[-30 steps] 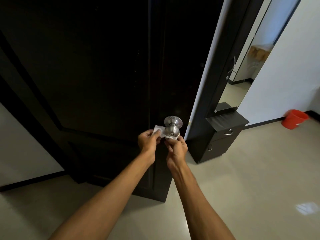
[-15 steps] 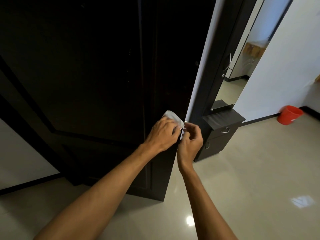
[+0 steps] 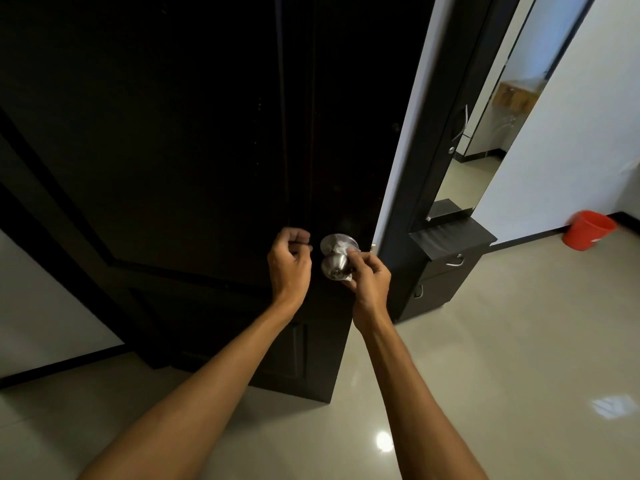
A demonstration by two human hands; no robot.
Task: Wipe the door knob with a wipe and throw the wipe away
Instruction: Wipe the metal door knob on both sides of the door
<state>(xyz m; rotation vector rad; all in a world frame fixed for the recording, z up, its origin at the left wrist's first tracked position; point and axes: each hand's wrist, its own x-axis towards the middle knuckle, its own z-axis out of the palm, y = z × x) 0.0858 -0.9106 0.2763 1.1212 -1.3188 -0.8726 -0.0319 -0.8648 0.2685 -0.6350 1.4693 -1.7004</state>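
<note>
While the wiping step is clearly the one in hand, it doesn't look finished to me. The door knob [image 3: 335, 266] sits low on the dark door [image 3: 173, 150], near its opening edge, and the wipe [image 3: 343, 248] is bunched around the knob's neck and right side, with a bit poking out underneath. The right hand [image 3: 369, 277] comes in from the knob's 4 o'clock, fingers and thumb pinching the wipe against the metal. The left hand [image 3: 289, 259] hovers just beside the knob at 9 o'clock, fingers curled in, holding nothing I can see and not touching the knob. My guess is the rounded front needs a pass next, so that pinch has to drag the wipe around it. Then it's disposal: there's a red bucket [image 3: 588, 230] off at 3 o'clock by the wall, well apart, though whether that's the bin I can't tell.
</note>
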